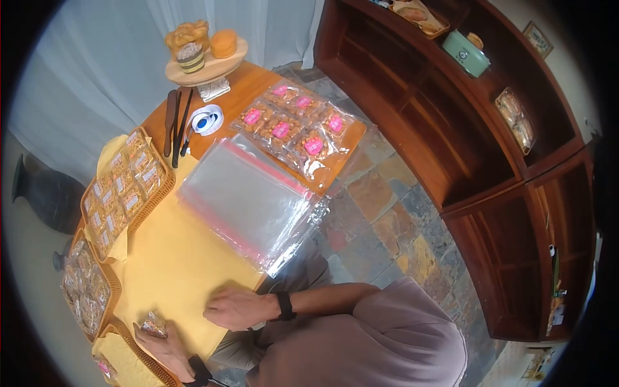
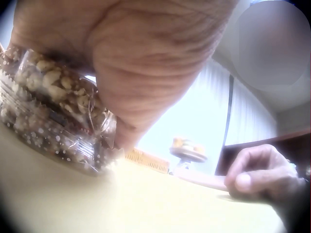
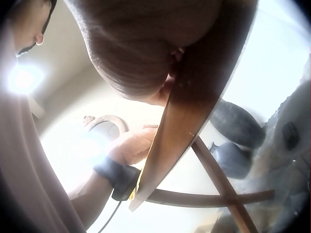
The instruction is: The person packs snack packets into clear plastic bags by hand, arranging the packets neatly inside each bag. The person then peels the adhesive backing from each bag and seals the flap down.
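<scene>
My left hand (image 1: 166,350) is low over the yellow cloth (image 1: 174,258), near the front of the table. It grips a clear-wrapped nut snack (image 1: 155,324) between thumb and fingers; in the left wrist view the crimped wrapper and pale nuts of the nut snack (image 2: 58,116) show up close. To its right, my right hand (image 1: 235,308) rests on the cloth near the table edge. The fingers of that right hand (image 2: 260,174) hang loosely curled, with nothing seen in them. In the right wrist view the table edge hides part of it.
Clear pink-edged plastic bags (image 1: 248,200) are stacked beyond the hands. Bagged snacks with pink labels (image 1: 282,130) lie farther back. Along the left stand wicker trays (image 1: 132,226) with wrapped snacks. Tongs (image 1: 184,126), a tape roll (image 1: 205,120) and a bread stand (image 1: 232,58) are at the back.
</scene>
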Available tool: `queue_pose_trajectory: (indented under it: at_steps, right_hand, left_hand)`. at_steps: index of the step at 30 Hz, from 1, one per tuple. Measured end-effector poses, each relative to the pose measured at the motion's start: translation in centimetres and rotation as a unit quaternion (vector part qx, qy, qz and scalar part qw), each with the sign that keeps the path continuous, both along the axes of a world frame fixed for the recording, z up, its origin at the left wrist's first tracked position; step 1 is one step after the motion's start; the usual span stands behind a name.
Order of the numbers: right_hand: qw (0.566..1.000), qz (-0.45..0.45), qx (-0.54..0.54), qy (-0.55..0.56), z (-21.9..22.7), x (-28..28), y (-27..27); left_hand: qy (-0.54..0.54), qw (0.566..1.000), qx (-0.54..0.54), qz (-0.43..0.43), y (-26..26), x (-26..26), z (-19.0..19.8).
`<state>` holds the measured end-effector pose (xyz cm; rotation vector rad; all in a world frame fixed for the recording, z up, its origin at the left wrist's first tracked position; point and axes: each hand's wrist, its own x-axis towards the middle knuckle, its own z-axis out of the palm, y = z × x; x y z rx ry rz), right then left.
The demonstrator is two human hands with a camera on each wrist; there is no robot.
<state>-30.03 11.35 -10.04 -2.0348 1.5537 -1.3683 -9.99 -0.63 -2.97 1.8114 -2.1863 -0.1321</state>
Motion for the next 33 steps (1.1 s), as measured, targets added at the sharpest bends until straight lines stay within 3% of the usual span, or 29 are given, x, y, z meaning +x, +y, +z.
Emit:
queue_pose_trajectory:
  at_steps: [7, 10, 12, 14, 15, 17, 19, 20, 21, 22, 24, 25, 27, 33]
  right_hand:
    - [1.0, 0.014, -0.002, -0.003, -0.3, 0.1, 0.0]
    - [1.0, 0.022, -0.003, -0.005, -0.4, 0.0, 0.0]
    - [0.999, 0.03, -0.037, -0.012, 0.6, -0.2, 0.7]
    - [0.997, 0.03, -0.078, -0.004, 2.6, -0.9, 2.0]
    - [0.996, 0.035, -0.087, 0.008, 4.2, -1.8, 3.0]
    - [0.984, -0.03, -0.17, 0.045, 7.0, -5.0, 4.6]
    - [0.97, -0.177, -0.16, 0.035, 7.8, -8.1, 6.0]
    - [0.956, -0.257, -0.096, 0.103, 8.9, -10.0, 6.7]
    - [0.945, -0.308, -0.045, 0.095, 10.4, -11.4, 7.1]
    - [0.95, -0.294, -0.044, 0.096, 10.4, -12.0, 7.2]
    - [0.905, -0.358, 0.041, 0.226, 9.7, -12.7, 6.9]
    - [0.91, -0.346, 0.037, 0.227, 8.6, -12.9, 7.0]
    - [0.91, -0.322, 0.131, 0.228, 5.5, -13.1, 7.5]
    - [0.917, -0.353, 0.096, 0.161, 4.7, -14.1, 7.6]
  left_hand:
    - [-0.114, 0.99, -0.078, -0.035, 0.3, 0.2, 0.3]
    - [-0.038, 0.999, -0.013, -0.012, -0.9, 1.0, -1.9]
    - [0.25, 0.965, -0.006, -0.082, -1.3, 2.4, -4.5]
    - [0.117, 0.992, 0.006, -0.037, -0.7, 1.8, -2.5]
    - [0.121, 0.992, 0.034, -0.024, -0.1, 1.3, -1.3]
    - [0.089, 0.996, 0.004, -0.026, 0.6, 1.4, -1.0]
    - [0.08, 0.997, -0.002, -0.006, 1.0, 1.6, -0.8]
    - [0.07, 0.997, -0.022, -0.019, 1.0, 1.8, -1.1]
    - [0.058, 0.997, -0.041, -0.03, 1.3, 2.1, -1.2]
    - [0.058, 0.997, -0.04, -0.015, 1.4, 2.1, -1.1]
    - [0.108, 0.994, -0.015, -0.015, 1.6, 1.8, -0.7]
    - [0.128, 0.992, 0.001, -0.007, 1.7, 1.7, -0.6]
    - [0.136, 0.991, 0.0, 0.006, 1.6, 2.0, -1.0]
    - [0.156, 0.987, -0.023, 0.001, 2.1, 2.3, -0.9]
